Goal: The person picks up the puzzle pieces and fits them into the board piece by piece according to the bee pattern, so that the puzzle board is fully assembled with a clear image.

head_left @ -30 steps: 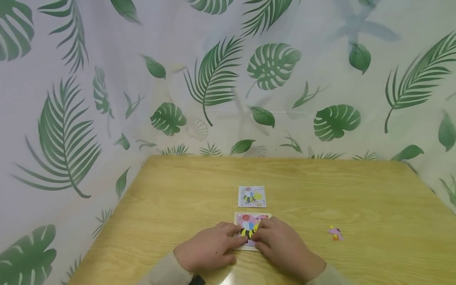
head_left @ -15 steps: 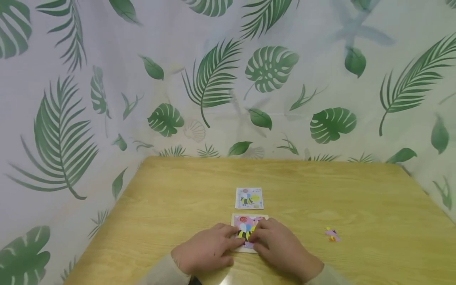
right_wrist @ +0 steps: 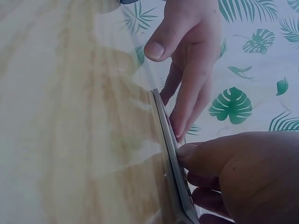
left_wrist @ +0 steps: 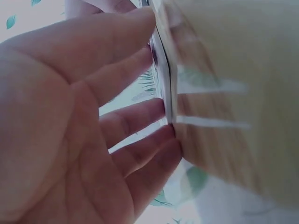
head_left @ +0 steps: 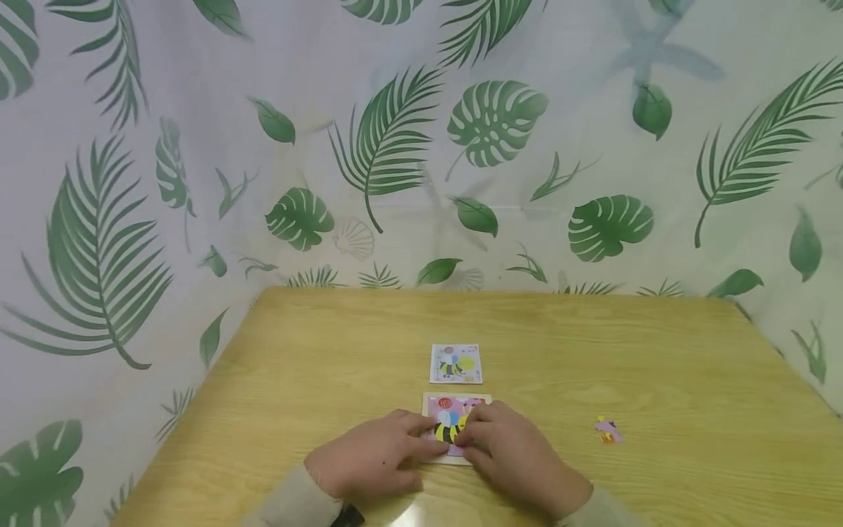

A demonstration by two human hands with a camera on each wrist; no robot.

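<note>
A square bee jigsaw puzzle (head_left: pixel 445 419), pink with a pale border, lies flat on the table between both hands. My left hand (head_left: pixel 372 457) spreads its fingers over the left side of it. From the right, my right hand (head_left: pixel 523 461) bends its fingers and thumb together onto a puzzle piece at the lower right, which the fingers mostly cover. In the left wrist view the left fingertips touch the tray edge (left_wrist: pixel 169 88). Both hands meet the thin tray (right_wrist: pixel 170 154) in the right wrist view, where the right thumb touches its face.
Behind the puzzle lies a square card (head_left: pixel 456 364) with the same bee picture. Several loose puzzle pieces (head_left: pixel 609 430), pink, yellow and orange, lie to the right on the wooden table (head_left: pixel 316 351). A leaf-printed cloth (head_left: pixel 395 146) hangs behind and at the left.
Both hands stay on the puzzle, with the right fingers shifting slightly. The whole scene has drifted a little to the left in the view.
</note>
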